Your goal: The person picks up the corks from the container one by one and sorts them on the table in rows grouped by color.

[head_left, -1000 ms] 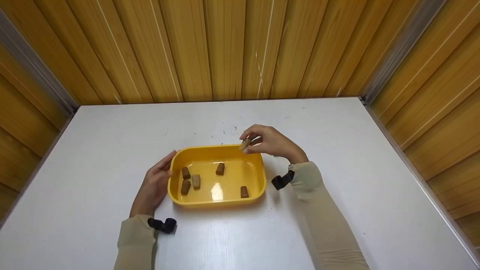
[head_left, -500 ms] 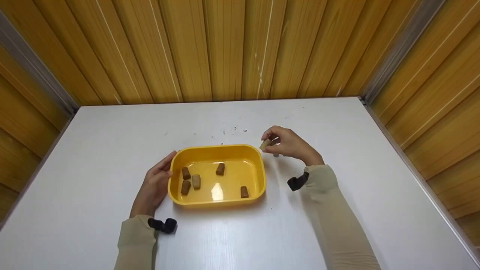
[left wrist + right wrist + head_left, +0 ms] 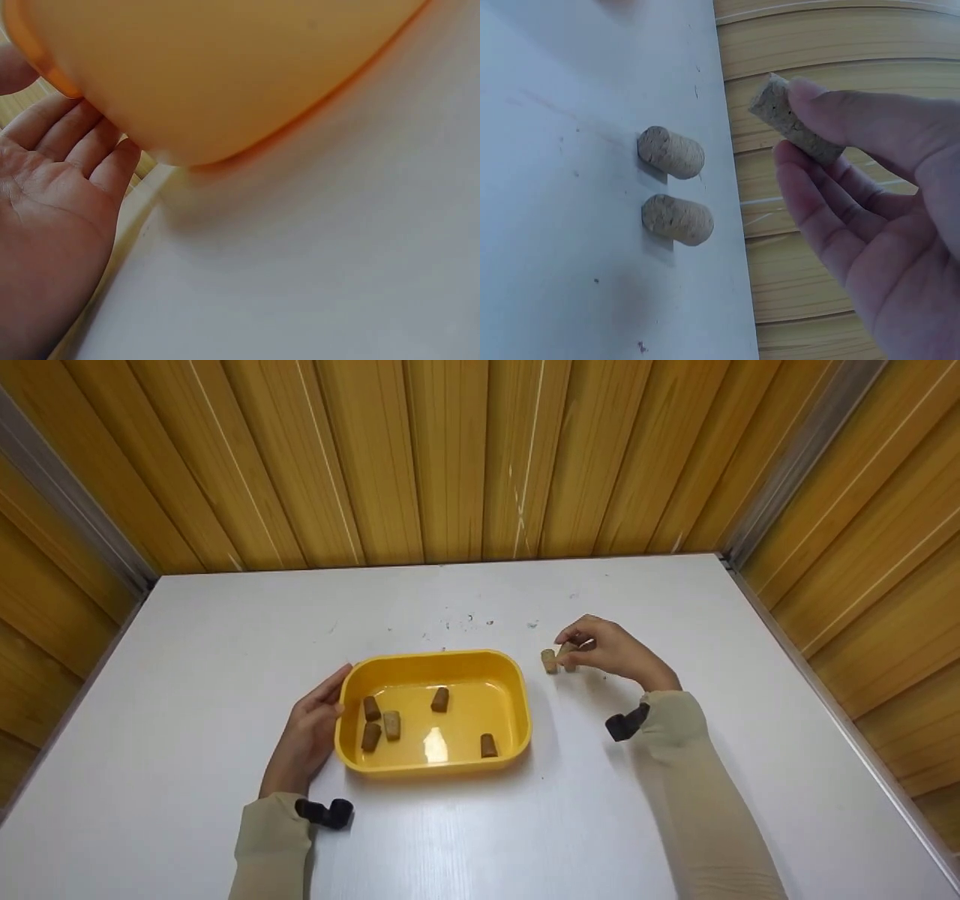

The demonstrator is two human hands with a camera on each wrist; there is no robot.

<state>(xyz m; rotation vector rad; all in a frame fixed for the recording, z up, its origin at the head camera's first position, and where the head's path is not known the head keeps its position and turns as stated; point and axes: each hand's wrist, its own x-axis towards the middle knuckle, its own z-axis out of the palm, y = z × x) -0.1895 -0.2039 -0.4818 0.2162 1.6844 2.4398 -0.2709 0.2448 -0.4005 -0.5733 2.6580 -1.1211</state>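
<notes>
My right hand (image 3: 611, 652) pinches a cork (image 3: 799, 124) between thumb and fingertips, right of the tray. Two more corks stand upright side by side on the table in the right wrist view, one cork (image 3: 671, 152) beside another cork (image 3: 678, 220). In the head view one pale cork (image 3: 549, 661) shows left of the fingertips, which partly hide the other. My left hand (image 3: 307, 727) rests against the left end of the yellow tray (image 3: 431, 769); its fairly straight fingers (image 3: 79, 139) touch the outer wall. Several brown corks and a paler cork (image 3: 392, 725) lie inside.
Dark specks (image 3: 470, 619) dot the white table (image 3: 450, 840) behind the tray. Yellow wood-look panels (image 3: 450, 457) rise along the table's back edge and both sides. A black wrist camera (image 3: 626, 724) sits on each sleeve.
My right hand has carried its cork from over the tray's back right corner to the right, beside the standing corks. The left hand and tray have stayed nearly still.
</notes>
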